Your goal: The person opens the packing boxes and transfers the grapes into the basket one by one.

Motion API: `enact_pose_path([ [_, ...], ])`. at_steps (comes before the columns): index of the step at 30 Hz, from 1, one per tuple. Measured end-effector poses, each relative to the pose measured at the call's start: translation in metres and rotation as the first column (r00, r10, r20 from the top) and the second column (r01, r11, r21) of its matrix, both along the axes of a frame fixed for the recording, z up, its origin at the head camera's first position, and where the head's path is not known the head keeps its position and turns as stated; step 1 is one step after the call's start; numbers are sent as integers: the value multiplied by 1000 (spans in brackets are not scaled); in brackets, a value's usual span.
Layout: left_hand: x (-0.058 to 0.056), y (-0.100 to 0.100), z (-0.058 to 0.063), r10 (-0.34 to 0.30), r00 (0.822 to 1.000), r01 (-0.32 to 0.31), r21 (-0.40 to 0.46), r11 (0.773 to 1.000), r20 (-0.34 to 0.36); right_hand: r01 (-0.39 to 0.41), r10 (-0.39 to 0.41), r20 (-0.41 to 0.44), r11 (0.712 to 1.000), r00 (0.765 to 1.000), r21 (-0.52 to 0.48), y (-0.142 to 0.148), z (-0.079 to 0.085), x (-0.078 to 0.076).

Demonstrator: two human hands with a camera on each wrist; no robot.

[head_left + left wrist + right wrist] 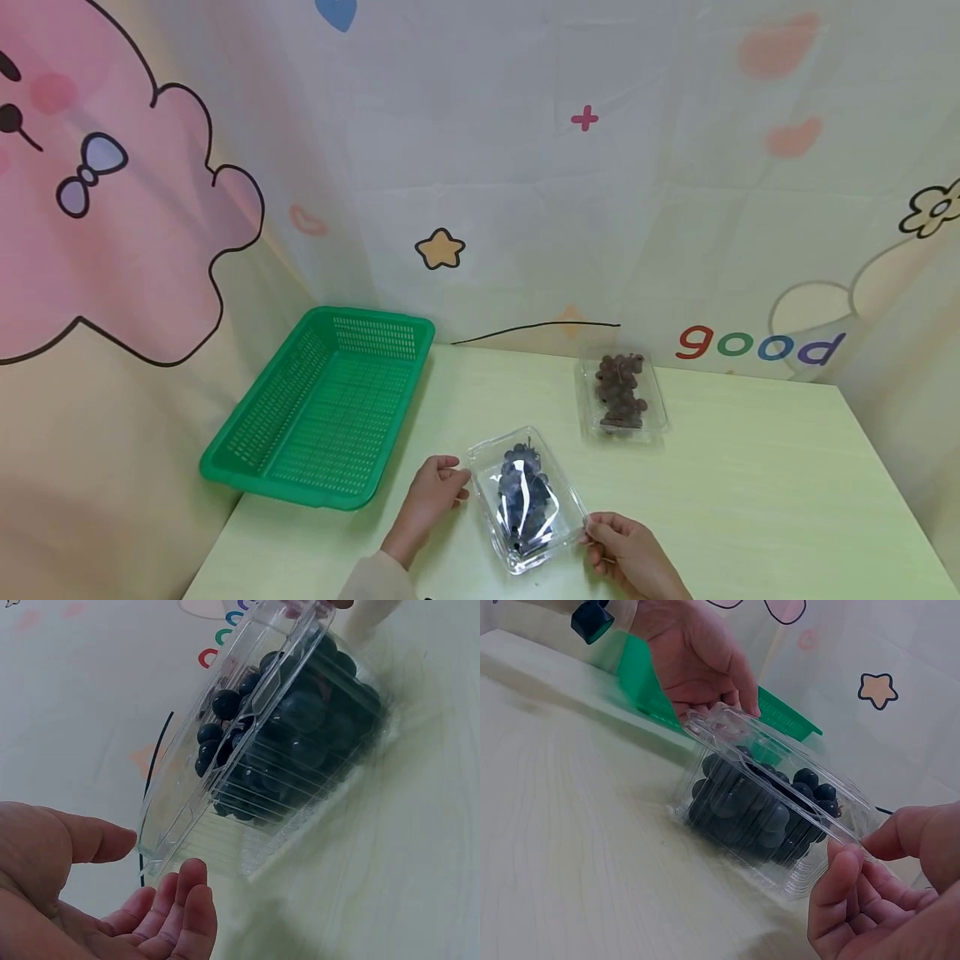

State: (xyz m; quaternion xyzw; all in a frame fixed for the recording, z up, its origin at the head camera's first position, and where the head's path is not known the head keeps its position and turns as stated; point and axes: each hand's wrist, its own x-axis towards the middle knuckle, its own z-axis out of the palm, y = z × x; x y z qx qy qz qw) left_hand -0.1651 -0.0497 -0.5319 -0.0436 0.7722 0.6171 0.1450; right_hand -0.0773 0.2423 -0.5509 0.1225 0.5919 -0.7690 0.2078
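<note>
A clear plastic clamshell box (561, 479) with dark grapes (523, 504) inside lies between the two hands, its lid down over the fruit. My right hand (626, 546) pinches the rim at the near right corner between thumb and fingers, as the right wrist view (889, 889) shows up close. At the opposite side, my left hand (435, 492) is right beside the rim. In the left wrist view, the left thumb (105, 838) and fingers (191, 900) stand apart around the box's corner without closing on it.
A green plastic basket (401, 417) with slotted walls stands on the left of the pale table (765, 483). Towards the back lies a second clear box (658, 400) with reddish-brown grapes (621, 392). Behind the table hangs a printed curtain (510, 233).
</note>
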Motion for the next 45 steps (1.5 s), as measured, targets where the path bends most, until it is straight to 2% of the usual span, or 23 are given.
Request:
enact_pose_path([
  [6,-6,-1,-2,31,999,-31,-3,1000,-16,2,-2,1,1000,1000,3,1,-1,-1],
  [14,-14,-3,-7,36,999,-36,-25,999,-9,1,-1,3,1000,1000,16,2,-2,-2],
  [24,-21,-4,-6,2,999,-3,-28,1000,-44,-4,4,-7,1000,1000,14,2,-1,-2],
  [32,-22,-5,-6,-2,1000,2,-21,1000,-31,10,-10,-14,1000,1000,10,2,1,-2],
  [45,-22,-5,-3,-64,998,64,-18,998,-25,19,-19,-33,999,999,28,6,0,-4],
])
